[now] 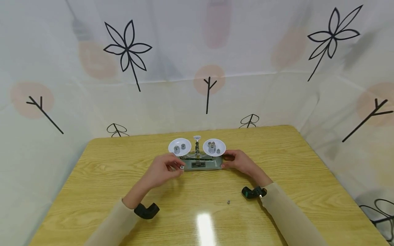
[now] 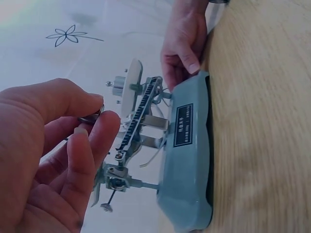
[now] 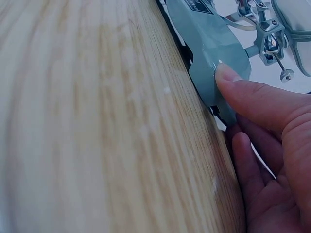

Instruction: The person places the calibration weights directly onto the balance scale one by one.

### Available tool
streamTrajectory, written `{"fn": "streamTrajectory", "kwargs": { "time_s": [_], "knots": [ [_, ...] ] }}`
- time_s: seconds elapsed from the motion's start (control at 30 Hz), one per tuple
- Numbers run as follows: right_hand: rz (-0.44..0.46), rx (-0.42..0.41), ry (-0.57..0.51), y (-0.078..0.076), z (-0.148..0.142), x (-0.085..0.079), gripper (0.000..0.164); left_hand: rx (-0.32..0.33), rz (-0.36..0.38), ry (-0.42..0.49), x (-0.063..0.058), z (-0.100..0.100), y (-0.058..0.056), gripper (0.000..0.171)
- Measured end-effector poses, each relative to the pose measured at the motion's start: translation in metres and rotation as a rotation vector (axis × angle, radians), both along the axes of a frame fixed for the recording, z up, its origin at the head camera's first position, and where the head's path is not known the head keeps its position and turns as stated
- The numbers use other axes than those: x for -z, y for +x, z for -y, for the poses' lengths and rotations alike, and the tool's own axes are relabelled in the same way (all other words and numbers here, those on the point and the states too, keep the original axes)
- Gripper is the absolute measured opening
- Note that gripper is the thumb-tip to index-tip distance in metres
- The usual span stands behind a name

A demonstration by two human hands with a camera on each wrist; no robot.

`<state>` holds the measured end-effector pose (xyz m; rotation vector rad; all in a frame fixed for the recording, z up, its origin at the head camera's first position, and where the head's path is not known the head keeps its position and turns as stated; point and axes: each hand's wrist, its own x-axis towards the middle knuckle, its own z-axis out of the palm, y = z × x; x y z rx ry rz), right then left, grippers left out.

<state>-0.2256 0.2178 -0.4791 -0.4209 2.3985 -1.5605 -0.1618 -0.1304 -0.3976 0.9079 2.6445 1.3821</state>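
Note:
A balance scale point(image 1: 198, 165) with a grey-green base stands on the table. Its left white pan point(image 1: 172, 145) bears two metal weights; several weights point(image 1: 211, 149) sit together on the right white pan point(image 1: 222, 143). My left hand point(image 1: 163, 169), in front of the base's left end, pinches a small metal weight point(image 1: 182, 167) between thumb and fingers; in the left wrist view the fingertips hide most of it. At the base's right end, my right hand point(image 1: 241, 161) grips the corner. In the right wrist view its thumb point(image 3: 231, 75) lies on the base, with the other fingers around the end.
A tiny metal weight point(image 1: 228, 202) lies alone on the wooden table point(image 1: 123, 160), in front of the scale toward the right forearm. Behind the table hangs a white patterned cloth point(image 1: 172, 109). Dark wrist devices point(image 1: 147, 211) are worn on both arms.

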Motion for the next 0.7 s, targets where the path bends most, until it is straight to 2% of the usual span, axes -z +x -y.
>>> {"fn": "streamTrajectory", "kwargs": {
  "time_s": [0.13,0.27,0.5,0.7],
  "knots": [
    [-0.004,0.001,-0.003,0.001,0.0,0.001,0.062,-0.012,0.002,0.013,-0.007,0.003,-0.001,0.015],
    [-0.01,0.003,0.003,0.002,0.0,0.001,0.062,-0.031,-0.028,0.026,-0.013,0.007,-0.004,0.014],
    [-0.014,0.003,0.007,0.002,0.0,0.0,0.061,-0.075,-0.06,0.021,-0.023,0.012,-0.016,0.016],
    [-0.021,0.006,0.026,0.002,0.0,-0.001,0.061,-0.098,-0.081,-0.029,-0.027,0.012,-0.026,0.015]
  ]
}}
